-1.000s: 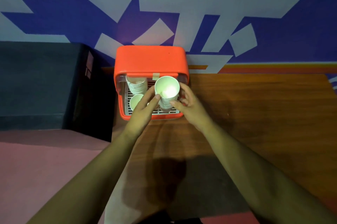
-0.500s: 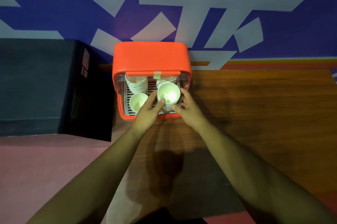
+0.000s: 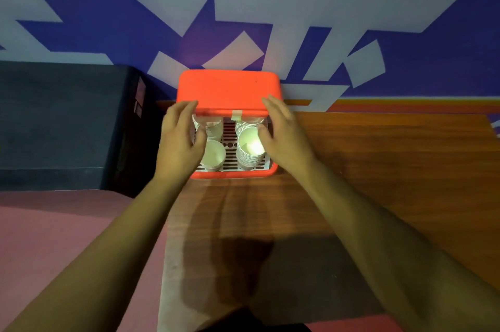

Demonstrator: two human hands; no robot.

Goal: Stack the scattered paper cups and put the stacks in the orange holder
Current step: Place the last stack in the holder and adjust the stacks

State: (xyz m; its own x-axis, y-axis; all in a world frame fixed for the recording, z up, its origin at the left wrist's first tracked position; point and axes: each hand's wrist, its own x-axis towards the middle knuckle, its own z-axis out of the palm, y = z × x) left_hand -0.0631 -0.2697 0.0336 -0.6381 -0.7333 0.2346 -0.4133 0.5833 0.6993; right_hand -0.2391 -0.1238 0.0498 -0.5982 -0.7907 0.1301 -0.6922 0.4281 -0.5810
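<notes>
- At the far edge of the worktop point(image 3: 378, 158), against the painted wall, stands the orange holder point(image 3: 232, 174), open at the front, with four stacks of paper cups on its slotted tray point(image 3: 230, 154).
- The front right stack point(image 3: 250, 153) shows many close-packed rims. The front left stack point(image 3: 213, 155) sits beside it, apart. The back left stack point(image 3: 213, 127) and back right stack point(image 3: 247, 122) stand partly under the lid point(image 3: 230, 88).
- The left hand point(image 3: 180, 139) is at the holder's left side, fingers straight and loosely spread, tips at the lid's front corner. It holds nothing.
- The right hand point(image 3: 284, 134) mirrors it on the right side, fingers straight, thumb just beside the front right stack, also holding nothing. I cannot tell whether either hand presses on the lid.
- The cups are probably light, thin-walled and easily crushed. A stack is best taken gently round its side, with support near the base so it neither bends nor comes apart.
- No loose cups show on the worktop, so the task looks nearly done.
</notes>
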